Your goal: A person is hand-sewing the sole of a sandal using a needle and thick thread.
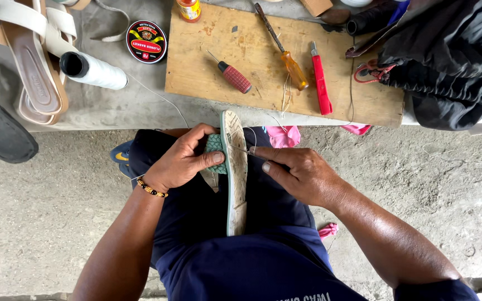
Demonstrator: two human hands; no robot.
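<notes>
On the lap stands a sandal (pixel 235 173) on edge, its green strap gripped by the left hand (pixel 182 161), fingers wrapped round it. The right hand (pixel 302 173) pinches a thin needle (pixel 244 150) — mostly hidden — against the sole. Beyond, a board (pixel 207 72) on the surface holds screwdrivers, one with a handle too blurred to make out.

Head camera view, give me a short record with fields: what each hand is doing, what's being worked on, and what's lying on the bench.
left hand: left hand grips the green sandal, thumb on its woven strap
right hand: right hand presses a thin metal awl against the sandal's sole edge
sandal position: on edge over the person's lap
wooden board: red-handled awl, orange-handled screwdriver, red tool
bench left: white thread spool, round polish tin, beige sandals
bench right: dark bag
</notes>
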